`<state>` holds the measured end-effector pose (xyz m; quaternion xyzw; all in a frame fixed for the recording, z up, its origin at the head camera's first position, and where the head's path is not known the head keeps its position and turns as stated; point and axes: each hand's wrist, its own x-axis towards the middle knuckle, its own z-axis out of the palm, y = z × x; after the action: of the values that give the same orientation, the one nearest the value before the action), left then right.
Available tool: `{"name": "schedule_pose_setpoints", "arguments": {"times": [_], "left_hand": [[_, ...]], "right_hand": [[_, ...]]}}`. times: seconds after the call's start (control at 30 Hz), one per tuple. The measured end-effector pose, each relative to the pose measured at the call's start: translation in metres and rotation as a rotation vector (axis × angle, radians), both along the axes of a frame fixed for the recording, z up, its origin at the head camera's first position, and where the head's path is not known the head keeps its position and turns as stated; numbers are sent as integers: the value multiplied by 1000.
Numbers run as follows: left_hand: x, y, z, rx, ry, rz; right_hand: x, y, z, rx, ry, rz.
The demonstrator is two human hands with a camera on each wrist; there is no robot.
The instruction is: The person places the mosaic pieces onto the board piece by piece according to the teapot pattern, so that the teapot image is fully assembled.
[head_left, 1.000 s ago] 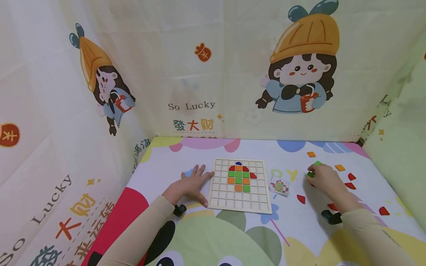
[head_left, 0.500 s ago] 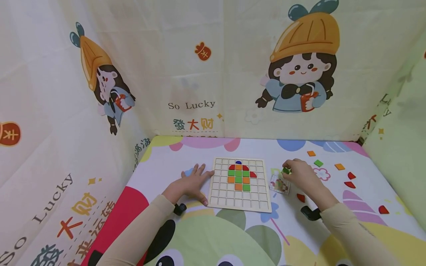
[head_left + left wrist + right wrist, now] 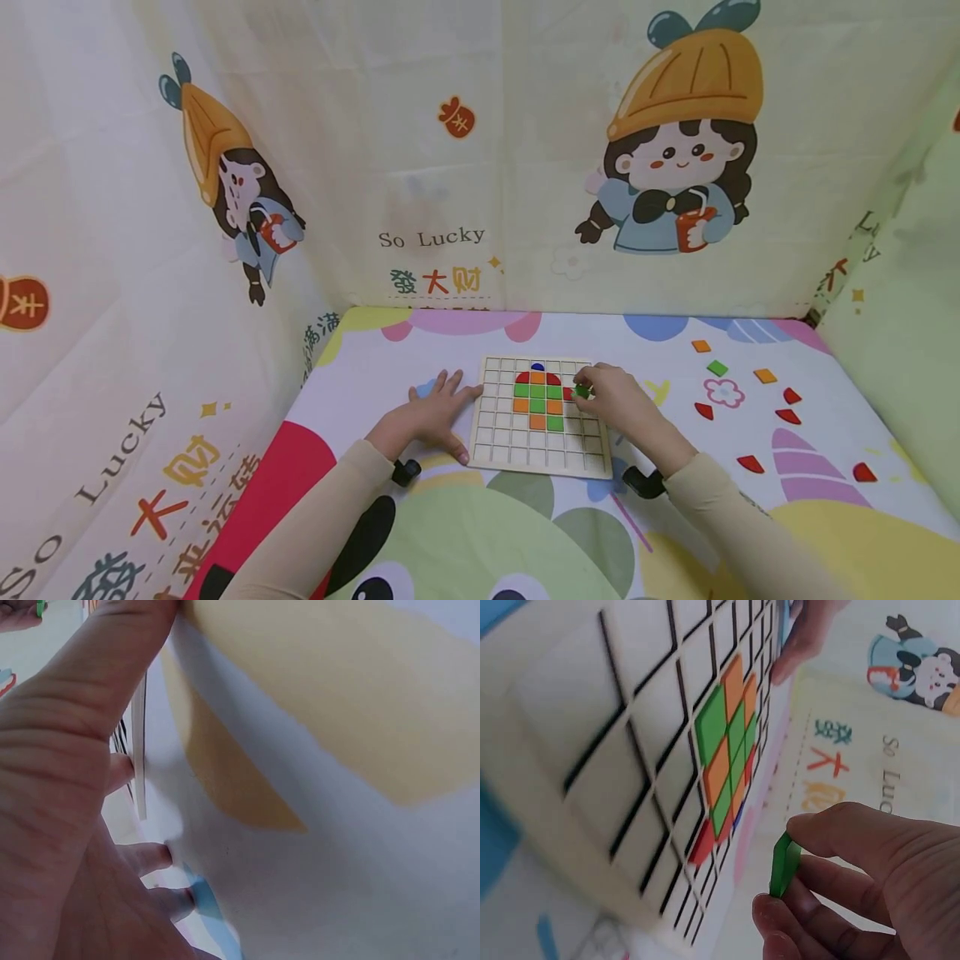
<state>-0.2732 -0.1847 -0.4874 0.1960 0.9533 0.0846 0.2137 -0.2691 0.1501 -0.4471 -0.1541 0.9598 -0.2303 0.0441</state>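
Note:
A square wooden grid board (image 3: 495, 446) lies on the table, with green, orange, red and blue tiles set in its upper middle squares. My right hand (image 3: 618, 402) is over the board's right side and pinches a green square tile (image 3: 784, 864) between thumb and fingers. In the head view that tile is close beside the red quarter-round tile (image 3: 701, 844) at the right of the pattern. My left hand (image 3: 433, 417) lies with spread fingers at the board's left edge, thumb and forefinger touching it. The pattern card is hidden behind my right hand and forearm.
Loose on the table's right side are a green tile (image 3: 717, 368), orange tiles (image 3: 766, 377) and several red quarter-round pieces (image 3: 751, 464). Printed curtains (image 3: 330, 167) stand around the table's back and sides.
My right hand has taken a green tile from the loose pieces and carried it left, across the pattern card, to the board. The left hand has stayed at the board's edge.

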Motion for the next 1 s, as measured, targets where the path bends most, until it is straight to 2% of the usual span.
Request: {"name": "schedule_pose_setpoints", "arguments": {"times": [0.3,0.53,0.73,1.0], "left_hand": [[1,1,0,7,3,-2],[1,1,-1,13,7,-1],[1,1,-2,1,1,0],[1,2,-1,-6,14,8]], "right_hand": [[4,-45,-14,-44,30,78],[10,-77,-27,-97,2,115],[15,-87,-40,-82,-13,103],[19,-86,-39,-56,56,165]]}}
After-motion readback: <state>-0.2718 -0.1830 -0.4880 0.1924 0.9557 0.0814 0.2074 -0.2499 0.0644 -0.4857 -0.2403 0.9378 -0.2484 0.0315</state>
